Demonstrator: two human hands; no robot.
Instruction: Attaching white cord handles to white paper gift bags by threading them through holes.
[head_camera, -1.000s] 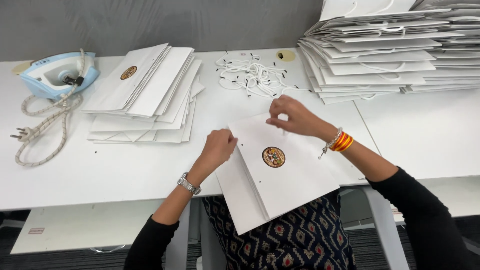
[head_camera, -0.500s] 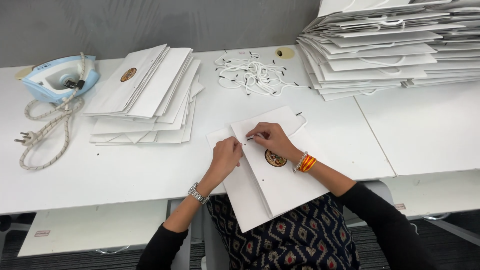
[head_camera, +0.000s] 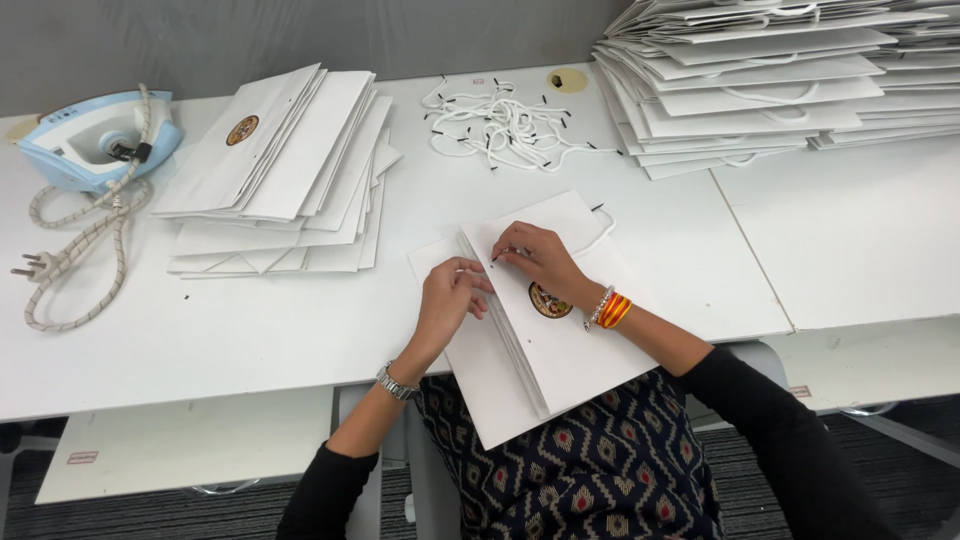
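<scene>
A flat white paper bag (head_camera: 545, 345) with a round brown emblem lay at the near edge of the white desk (head_camera: 250, 340), its lower end hanging over the person's lap. The right hand (head_camera: 535, 258) pinched the black tip of a white cord (head_camera: 598, 228) against the bag's upper edge, the cord looping off towards the top right. The left hand (head_camera: 450, 298) pressed down on the bag just beside it, fingers curled, grasping nothing. Farther back lay a tangle of loose cords (head_camera: 500, 125), a stack of folded bags (head_camera: 285, 170) to the left, a taller pile (head_camera: 780, 70) to the right, and a pale blue iron (head_camera: 95, 140).
</scene>
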